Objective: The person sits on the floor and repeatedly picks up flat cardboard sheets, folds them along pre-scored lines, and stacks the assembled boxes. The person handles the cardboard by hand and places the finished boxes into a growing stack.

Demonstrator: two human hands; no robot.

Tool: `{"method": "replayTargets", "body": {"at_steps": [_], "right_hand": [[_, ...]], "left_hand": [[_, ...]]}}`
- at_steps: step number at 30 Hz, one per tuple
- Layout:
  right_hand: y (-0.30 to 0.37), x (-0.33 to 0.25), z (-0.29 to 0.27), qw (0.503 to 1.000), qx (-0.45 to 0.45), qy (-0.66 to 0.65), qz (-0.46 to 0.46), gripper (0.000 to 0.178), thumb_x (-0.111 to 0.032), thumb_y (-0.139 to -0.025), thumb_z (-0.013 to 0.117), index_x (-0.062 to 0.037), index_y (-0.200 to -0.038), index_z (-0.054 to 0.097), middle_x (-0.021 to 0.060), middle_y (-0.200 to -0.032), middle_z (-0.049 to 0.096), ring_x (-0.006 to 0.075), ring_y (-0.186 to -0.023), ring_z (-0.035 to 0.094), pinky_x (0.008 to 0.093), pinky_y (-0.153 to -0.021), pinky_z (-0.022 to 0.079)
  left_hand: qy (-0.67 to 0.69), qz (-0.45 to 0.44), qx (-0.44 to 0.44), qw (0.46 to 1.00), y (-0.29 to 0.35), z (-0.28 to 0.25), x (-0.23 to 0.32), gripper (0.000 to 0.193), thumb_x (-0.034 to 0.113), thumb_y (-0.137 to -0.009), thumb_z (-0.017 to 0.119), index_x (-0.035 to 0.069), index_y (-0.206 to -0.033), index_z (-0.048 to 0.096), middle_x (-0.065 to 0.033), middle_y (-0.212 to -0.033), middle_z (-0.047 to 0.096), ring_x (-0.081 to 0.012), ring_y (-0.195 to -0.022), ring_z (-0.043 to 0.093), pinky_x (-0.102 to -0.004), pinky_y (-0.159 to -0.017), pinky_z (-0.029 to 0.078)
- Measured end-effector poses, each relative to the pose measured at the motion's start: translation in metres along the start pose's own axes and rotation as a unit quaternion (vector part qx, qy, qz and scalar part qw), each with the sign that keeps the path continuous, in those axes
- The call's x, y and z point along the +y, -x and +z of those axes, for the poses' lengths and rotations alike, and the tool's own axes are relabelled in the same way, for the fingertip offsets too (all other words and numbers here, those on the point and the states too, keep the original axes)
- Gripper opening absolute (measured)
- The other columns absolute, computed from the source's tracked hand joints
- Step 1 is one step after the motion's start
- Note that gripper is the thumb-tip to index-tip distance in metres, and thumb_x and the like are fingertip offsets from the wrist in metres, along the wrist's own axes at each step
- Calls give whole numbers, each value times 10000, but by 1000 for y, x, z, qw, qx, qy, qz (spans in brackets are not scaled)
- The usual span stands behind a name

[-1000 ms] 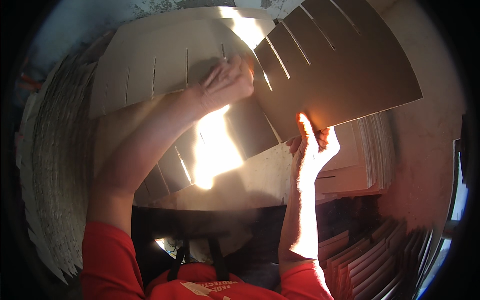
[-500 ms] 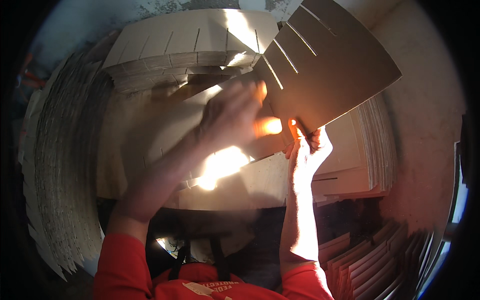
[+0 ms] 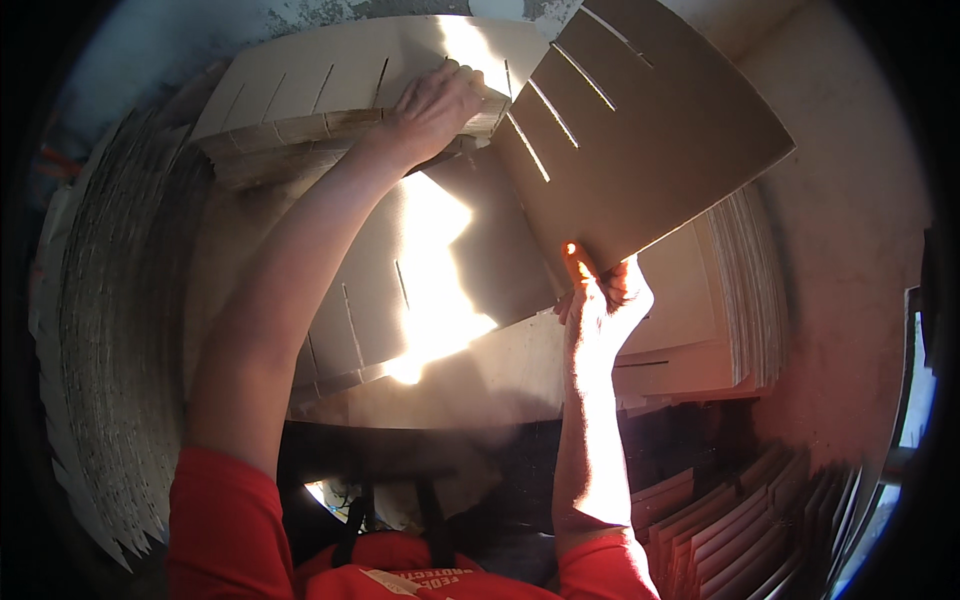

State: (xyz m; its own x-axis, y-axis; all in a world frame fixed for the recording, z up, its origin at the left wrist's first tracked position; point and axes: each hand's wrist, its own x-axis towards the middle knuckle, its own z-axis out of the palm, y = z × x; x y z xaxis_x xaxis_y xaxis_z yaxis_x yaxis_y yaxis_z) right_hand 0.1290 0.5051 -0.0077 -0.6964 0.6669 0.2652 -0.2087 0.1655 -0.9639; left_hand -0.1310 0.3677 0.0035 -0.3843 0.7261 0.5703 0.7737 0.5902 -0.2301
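My right hand [image 3: 606, 300] grips the near edge of a brown slotted cardboard sheet [image 3: 650, 140], thumb on its face. The sheet is raised and tilted, with several parallel slits along its upper left side. Farther left, my left hand [image 3: 440, 105] lies at the front edge of a stack of slotted cardboard sheets [image 3: 300, 85]. Its fingers are curled and closed on the top sheet's edge, and the thumb is hidden. Between my arms another cardboard sheet [image 3: 385, 285] lies flat, slits toward me, with bright sunlight across it; its right edge meets the raised sheet.
A tall stack of cardboard [image 3: 115, 330] stands along the left side. Right of the work surface [image 3: 460, 385] is another cardboard stack [image 3: 745, 300]. Several cardboard pieces [image 3: 730, 520] stand on edge at the lower right. A wall [image 3: 850, 200] rises on the right.
My left hand has moved away from beside the raised sheet, up and left, to the back stack's front edge. My right hand keeps the sheet raised, almost unmoved.
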Motion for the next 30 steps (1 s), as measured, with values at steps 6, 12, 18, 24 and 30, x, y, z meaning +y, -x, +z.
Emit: {"method": "replayTargets", "body": {"at_steps": [6, 12, 18, 24, 30], "right_hand": [[-1, 3, -6, 1000, 6, 27, 8, 85, 23, -845, 660, -8, -844, 581, -62, -690, 431, 42, -646, 324, 189, -590, 277], [-2, -14, 6, 1000, 3, -13, 24, 118, -2, -829, 727, 6, -859, 613, -54, -667, 433, 45, -629, 328, 193, -593, 290], [-4, -34, -2, 998, -33, 39, 25, 155, -61, -833, 776, 18, -899, 660, -54, -651, 469, 45, -597, 335, 200, -568, 325], [-10, -41, -6, 996, 13, 80, -24, 78, 46, -864, 627, 21, -923, 672, -4, -597, 561, 30, -393, 393, 207, -373, 254], [-5, -36, -13, 1000, 14, -22, 17, 90, -26, -877, 697, 19, -830, 634, -33, -658, 514, 28, -622, 336, 209, -560, 271]], "left_hand": [[-71, 82, -57, 992, 13, -42, 41, 155, 36, -828, 560, -58, -937, 618, -151, -905, 607, -287, -861, 609, -375, -686, 556], [57, 91, -13, 994, 33, -67, 70, 50, 5, -765, 589, -1, -734, 550, -141, -899, 574, -270, -801, 549, -393, -609, 500], [128, 101, 70, 984, 44, -87, 93, 113, -17, -676, 593, 11, -653, 487, -140, -756, 440, -268, -701, 499, -400, -539, 470], [-68, 216, 18, 974, 75, -135, 142, 135, 122, -485, 634, 71, -565, 539, -54, -682, 461, -216, -707, 493, -335, -553, 432], [319, 73, -22, 945, 67, -119, 127, 186, 111, -702, 732, 26, -830, 628, -66, -762, 542, -223, -692, 507, -352, -583, 465]]}}
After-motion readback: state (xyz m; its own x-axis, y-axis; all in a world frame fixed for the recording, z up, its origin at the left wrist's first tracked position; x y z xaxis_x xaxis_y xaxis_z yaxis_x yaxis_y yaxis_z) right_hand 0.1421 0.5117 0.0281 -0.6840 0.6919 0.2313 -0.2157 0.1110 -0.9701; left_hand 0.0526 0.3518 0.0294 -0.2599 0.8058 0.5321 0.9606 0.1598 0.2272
